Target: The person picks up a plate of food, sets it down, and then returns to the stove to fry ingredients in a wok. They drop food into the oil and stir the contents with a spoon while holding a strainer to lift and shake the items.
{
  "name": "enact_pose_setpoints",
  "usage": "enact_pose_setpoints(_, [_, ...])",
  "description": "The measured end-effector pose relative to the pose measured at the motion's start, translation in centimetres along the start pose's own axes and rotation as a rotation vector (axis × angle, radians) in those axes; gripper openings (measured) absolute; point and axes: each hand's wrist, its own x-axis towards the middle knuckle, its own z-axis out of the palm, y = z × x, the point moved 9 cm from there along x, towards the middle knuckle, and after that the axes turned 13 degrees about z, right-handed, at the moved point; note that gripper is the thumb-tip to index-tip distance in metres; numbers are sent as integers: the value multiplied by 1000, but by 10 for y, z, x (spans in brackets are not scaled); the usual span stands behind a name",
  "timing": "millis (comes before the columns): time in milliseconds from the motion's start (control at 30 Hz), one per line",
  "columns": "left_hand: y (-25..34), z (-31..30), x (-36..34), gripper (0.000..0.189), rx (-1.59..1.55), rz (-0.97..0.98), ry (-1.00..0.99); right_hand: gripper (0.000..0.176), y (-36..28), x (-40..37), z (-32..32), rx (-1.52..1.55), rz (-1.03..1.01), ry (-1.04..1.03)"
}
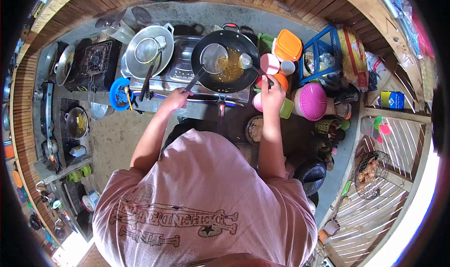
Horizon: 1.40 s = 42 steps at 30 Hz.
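- Presently, the left hand is gripping the strainer, fingers wrapped round its handle.
- The right hand is holding the spatula, fingers closed narrowly on its handle.
- Between both tool heads, the food is lying inside the wok, which is standing on the right half of the stove, reaching towards its front edge.
- A sharp flick of either tool could be splashing hot liquid over the rim; leaning hard on that rim could be shifting the wok.
- The food is looking yellow-brown, loose and stringy, glistening in shallow liquid; its exact kind is escaping identification.
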Motion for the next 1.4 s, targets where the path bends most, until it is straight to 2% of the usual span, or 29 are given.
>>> enact_pose_setpoints(33, [-1,0,1,30,18,-1,-3,20,-1,-2,1,-1,1,1])
enact_pose_setpoints(100, [-2,0,2,30,13,-4,-7,21,9,-1,4,239,148,-58])
enact_pose_setpoints(200, [5,0,-2,28,12,-13,1,20,7,0,-2,304,178,-42])
enact_pose_setpoints(233, [8,1,-4,27,16,-17,6,20,9,1,-2,304,179,-41])
enact_pose_setpoints(300, [4,0,-1,28,20,-11,1,20,-1,2,-7,124,17,26])
enact_pose_setpoints(433, [3,-2,1,30,50,6,-2,20,-4,1,-3,-25,-23,10])
enact_pose_setpoints(533, [2,-2,1,30,42,0,-3,20,2,-2,2,114,50,-26])
enact_pose_setpoints(600, [3,-2,0,29,40,0,-1,19,18,-2,6,322,194,-53])
enact_pose_setpoints(733, [1,-2,2,29,43,2,-6,18,16,1,2,249,150,-30])
enact_pose_setpoints(800, [-3,-1,4,29,37,4,-7,17,2,1,-2,87,5,-3])
enact_pose_setpoints(833, [-4,-1,5,29,30,6,-7,17,-1,0,-2,86,4,-4])
enact_pose_setpoints(967, [-4,-1,3,26,30,0,0,18,3,-5,10,102,32,-47])
enact_pose_setpoints(1033, [-9,1,5,27,-35,-8,-24,18,12,-7,12,345,192,-84])
enact_pose_setpoints(1100, [-11,1,6,27,-34,-8,-24,17,12,-8,7,325,192,-60])
enact_pose_setpoints(1167, [-12,1,7,27,-32,-3,-23,17,5,-6,-1,209,65,27])
enact_pose_setpoints(1267, [-12,1,6,28,-29,-14,-22,18,4,-5,1,103,-23,29])
enact_pose_setpoints(1400, [-9,1,5,28,-34,-8,-20,19,2,-9,8,23,-1,-11])
